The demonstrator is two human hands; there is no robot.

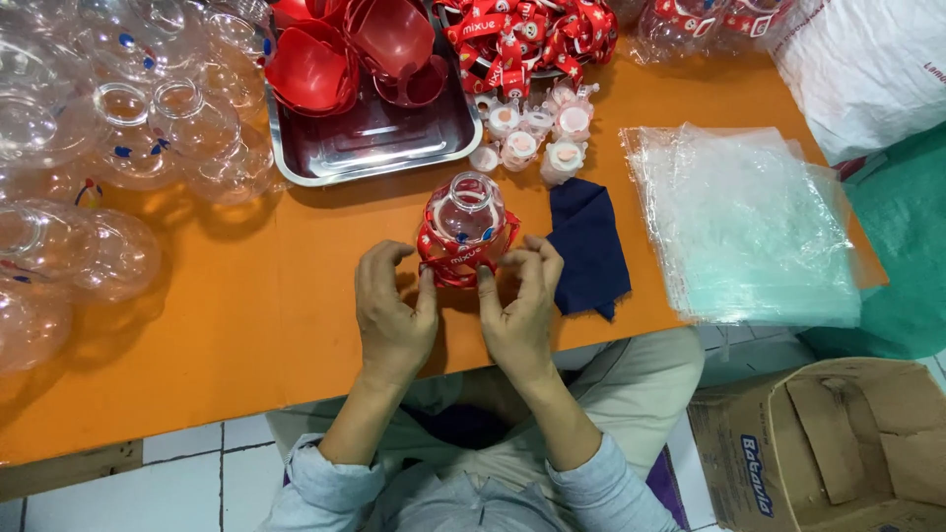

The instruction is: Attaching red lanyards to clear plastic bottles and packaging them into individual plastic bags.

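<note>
A clear round plastic bottle [464, 219] stands upright on the orange table [296, 296], wrapped by a red printed strap [455, 260]. My left hand [391, 313] pinches the strap at the bottle's lower left. My right hand [522, 307] pinches it at the lower right. Both hands rest on the table's near side, thumbs toward each other.
A steel tray [374, 148] with red cup parts [345, 49] sits behind the bottle. Several clear bottles [108, 158] crowd the left. Small white caps [532, 138], a pile of red straps [532, 34], a dark blue cloth [588, 246], clear plastic bags [749, 227] and a cardboard box [838, 443] lie to the right.
</note>
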